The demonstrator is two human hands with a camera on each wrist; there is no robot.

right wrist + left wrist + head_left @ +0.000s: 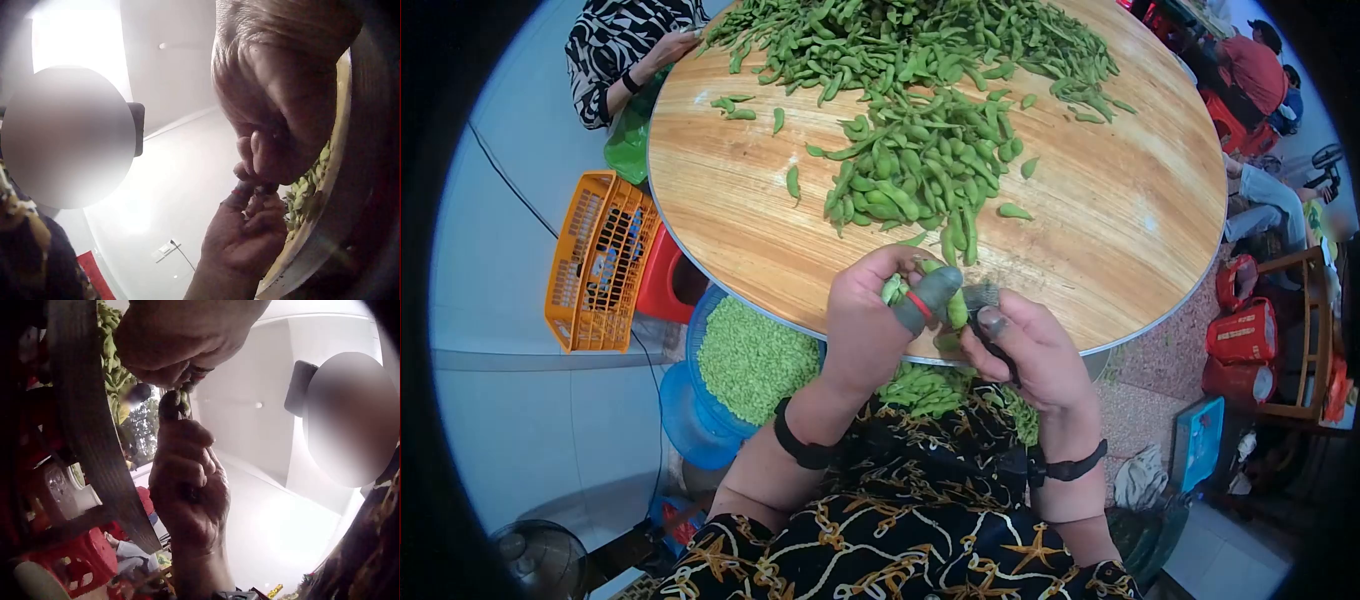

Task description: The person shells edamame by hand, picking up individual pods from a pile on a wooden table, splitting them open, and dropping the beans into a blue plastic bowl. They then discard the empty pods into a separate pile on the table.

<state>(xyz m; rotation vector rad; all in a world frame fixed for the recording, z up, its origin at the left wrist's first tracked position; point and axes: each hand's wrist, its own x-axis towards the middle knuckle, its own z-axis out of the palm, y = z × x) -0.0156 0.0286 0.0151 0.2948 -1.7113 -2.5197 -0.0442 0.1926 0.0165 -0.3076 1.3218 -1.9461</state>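
Both hands meet over the near edge of the round wooden table [1120, 230]. My left hand [868, 325] pinches a green edamame pod [957, 308] under its thumb, which wears a grey cover with a red band. Light green beans [894, 290] show in the curl of its fingers. My right hand [1040, 350] grips the same pod from the other side, with grey covering on a fingertip and a dark thumb tip. A dark strip lies along its fingers; I cannot tell what it is. Just beyond the hands spreads a heap of pods [920, 160].
A larger pile of pods [900, 45] covers the table's far side. Below left, a blue basket [696, 345] holds shelled beans [760, 355]. More pods [925, 390] lie in the lap. An orange crate [595, 260] and red stool [665, 275] stand left. Another person's hand [675, 47] touches the table's far left edge.
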